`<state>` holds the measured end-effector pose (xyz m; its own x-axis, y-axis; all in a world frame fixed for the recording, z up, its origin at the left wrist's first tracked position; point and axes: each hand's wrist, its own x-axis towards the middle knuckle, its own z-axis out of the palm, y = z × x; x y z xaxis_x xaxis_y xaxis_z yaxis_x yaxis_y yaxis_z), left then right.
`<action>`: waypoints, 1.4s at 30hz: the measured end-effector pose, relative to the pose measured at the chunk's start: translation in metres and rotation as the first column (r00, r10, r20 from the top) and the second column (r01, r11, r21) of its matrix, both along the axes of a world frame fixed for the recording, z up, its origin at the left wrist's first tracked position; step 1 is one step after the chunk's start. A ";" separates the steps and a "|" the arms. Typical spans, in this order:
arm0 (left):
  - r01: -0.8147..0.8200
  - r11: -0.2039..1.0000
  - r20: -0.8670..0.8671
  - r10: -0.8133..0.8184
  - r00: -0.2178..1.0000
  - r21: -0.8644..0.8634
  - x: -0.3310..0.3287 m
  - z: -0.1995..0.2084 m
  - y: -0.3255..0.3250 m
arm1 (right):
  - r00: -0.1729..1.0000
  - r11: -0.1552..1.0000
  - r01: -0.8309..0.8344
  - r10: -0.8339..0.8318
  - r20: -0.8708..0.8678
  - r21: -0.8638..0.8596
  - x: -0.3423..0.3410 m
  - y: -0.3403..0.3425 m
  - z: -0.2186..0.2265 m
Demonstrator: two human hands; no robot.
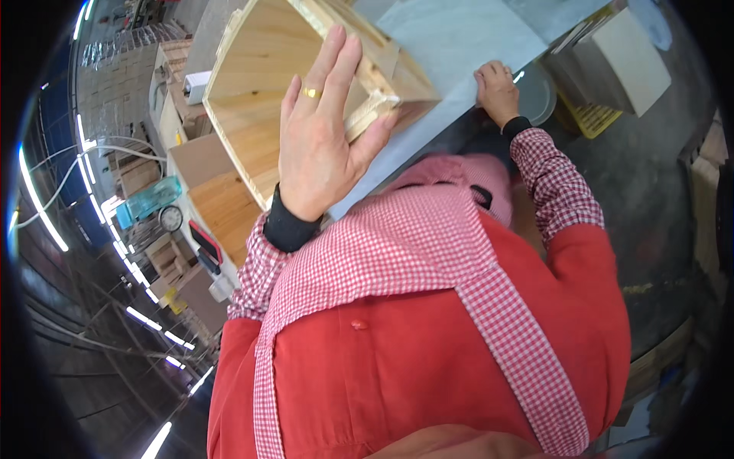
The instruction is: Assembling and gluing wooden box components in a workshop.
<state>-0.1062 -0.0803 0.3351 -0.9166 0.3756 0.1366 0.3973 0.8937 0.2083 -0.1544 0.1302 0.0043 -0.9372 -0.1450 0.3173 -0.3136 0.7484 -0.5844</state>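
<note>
A large box of pale wood [264, 99], its open side toward the left, stands tilted in the picture on the light blue-grey tabletop [459, 38]. My left hand [317, 141] is open over the box's near rim, its fingers stretched out and the thumb spread along the corner. A gold ring shows on one finger. Farther right, my right hand [498, 93] rests at the table's edge with its fingers curled in. Whatever lies under those fingers is hidden.
Beside my right hand are a round translucent tub [540, 98], a yellow crate [596, 120] and a pale box [615, 65]. Leftward lie a wooden board [225, 210], a clear blue container [151, 200] and a red-and-black object [205, 241]. Stacked wood stands at the far right [709, 164].
</note>
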 end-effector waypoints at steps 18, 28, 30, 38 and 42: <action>-0.038 0.999 0.033 0.037 0.999 0.036 -0.009 -0.002 0.005 | 0.598 0.908 -0.258 0.418 0.684 -0.329 -0.094 -0.034 -0.001; -0.048 0.998 0.046 0.047 0.998 0.035 -0.006 -0.002 0.006 | 0.423 0.808 -0.069 0.555 0.716 -0.585 -0.049 -0.054 -0.003; -0.046 0.998 0.047 0.044 0.998 0.036 -0.007 -0.002 0.006 | 0.380 0.814 -0.106 0.563 0.734 -0.571 -0.057 -0.055 0.002; -0.040 0.998 0.041 0.038 0.998 0.048 -0.008 -0.004 0.004 | 0.362 0.815 -0.420 0.553 0.750 -0.398 -0.066 -0.059 -0.014; -0.066 0.997 0.056 0.064 0.996 0.026 -0.008 -0.001 0.005 | 0.659 0.782 -0.620 0.557 0.505 -0.052 -0.057 -0.054 -0.021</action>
<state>-0.1138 -0.0751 0.3346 -0.9455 0.3116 0.0944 0.3255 0.9110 0.2534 -0.2114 0.0765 -0.0164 -0.6627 -0.7237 -0.1925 -0.4231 0.5740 -0.7010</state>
